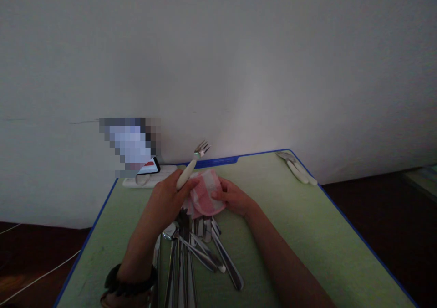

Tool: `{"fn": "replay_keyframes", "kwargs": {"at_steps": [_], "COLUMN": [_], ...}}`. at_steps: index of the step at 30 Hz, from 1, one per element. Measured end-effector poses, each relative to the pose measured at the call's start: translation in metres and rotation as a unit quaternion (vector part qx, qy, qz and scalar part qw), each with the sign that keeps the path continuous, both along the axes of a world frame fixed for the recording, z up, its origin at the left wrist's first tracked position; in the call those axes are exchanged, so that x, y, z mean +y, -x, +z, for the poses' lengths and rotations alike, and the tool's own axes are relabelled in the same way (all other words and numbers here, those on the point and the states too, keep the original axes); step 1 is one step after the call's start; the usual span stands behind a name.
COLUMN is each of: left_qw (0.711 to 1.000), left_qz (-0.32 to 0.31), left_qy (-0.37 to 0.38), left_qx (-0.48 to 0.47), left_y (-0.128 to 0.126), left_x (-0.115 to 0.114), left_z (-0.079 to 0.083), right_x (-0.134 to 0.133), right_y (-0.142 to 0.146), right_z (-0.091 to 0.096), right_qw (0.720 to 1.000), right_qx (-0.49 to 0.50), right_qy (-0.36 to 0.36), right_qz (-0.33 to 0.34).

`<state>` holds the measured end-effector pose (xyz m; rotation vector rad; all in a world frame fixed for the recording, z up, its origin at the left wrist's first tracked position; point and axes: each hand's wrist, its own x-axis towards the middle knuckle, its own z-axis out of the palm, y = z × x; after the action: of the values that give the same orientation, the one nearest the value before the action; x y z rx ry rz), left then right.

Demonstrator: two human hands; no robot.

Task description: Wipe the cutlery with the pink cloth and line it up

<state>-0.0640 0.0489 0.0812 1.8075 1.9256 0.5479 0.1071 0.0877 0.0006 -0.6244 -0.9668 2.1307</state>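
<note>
My left hand [169, 198] is closed round the white handle of a fork [192, 166], whose tines point up and away toward the wall. My right hand [232, 197] grips a pink and white cloth [205, 194] bunched between the two hands, close to the fork's handle. Just below the hands lies a pile of several metal cutlery pieces [194, 253] on the green table [307, 235]. A dark bracelet sits on my left wrist.
Two white-handled utensils [297, 167] lie at the table's far right corner. A phone [148, 167] leans at the far left edge on a white power strip [146, 179]. The table has a blue rim and stands against a pale wall. White cables run on the dark floor at left.
</note>
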Motion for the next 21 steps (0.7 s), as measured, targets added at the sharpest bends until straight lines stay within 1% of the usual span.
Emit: {"fn": "replay_keyframes", "kwargs": {"at_steps": [1,2,3,6,8,9,12,14,16,21], "left_qw": [1.0,1.0,0.999,0.996,0.996,0.997,0.996,0.993,0.991,0.984], "left_qz": [0.01,0.022,0.033,0.057,0.046,0.024,-0.06,-0.099,-0.114,-0.142], "left_qy": [-0.005,-0.013,-0.023,-0.05,-0.049,-0.039,0.004,0.029,0.044,0.076], "left_qx": [-0.002,-0.007,-0.014,-0.039,-0.054,-0.059,-0.061,-0.059,-0.063,-0.074], "left_y": [0.0,-0.001,-0.002,-0.004,-0.005,-0.005,-0.005,-0.005,-0.004,-0.003], "left_x": [0.0,-0.001,-0.002,-0.005,-0.007,-0.007,-0.008,-0.008,-0.008,-0.01], "left_z": [0.001,0.003,0.004,0.009,0.011,0.011,0.01,0.008,0.007,0.006], "right_x": [0.0,0.0,0.001,0.008,0.013,0.015,0.018,0.019,0.018,0.013], "right_y": [0.0,0.001,0.002,0.004,0.004,0.003,-0.004,-0.01,-0.014,-0.009], "right_z": [0.0,0.0,-0.001,-0.005,-0.007,-0.007,-0.005,-0.003,-0.002,-0.004], "right_qw": [1.0,1.0,1.0,0.991,0.984,0.983,0.983,0.982,0.98,0.986], "right_qx": [-0.008,-0.012,-0.01,0.015,0.024,0.029,0.063,0.095,0.111,0.093], "right_qy": [0.0,0.003,0.008,0.026,0.035,0.039,0.065,0.084,0.085,0.042], "right_qz": [0.013,0.007,-0.017,-0.127,-0.173,-0.18,-0.158,-0.142,-0.143,-0.13]}}
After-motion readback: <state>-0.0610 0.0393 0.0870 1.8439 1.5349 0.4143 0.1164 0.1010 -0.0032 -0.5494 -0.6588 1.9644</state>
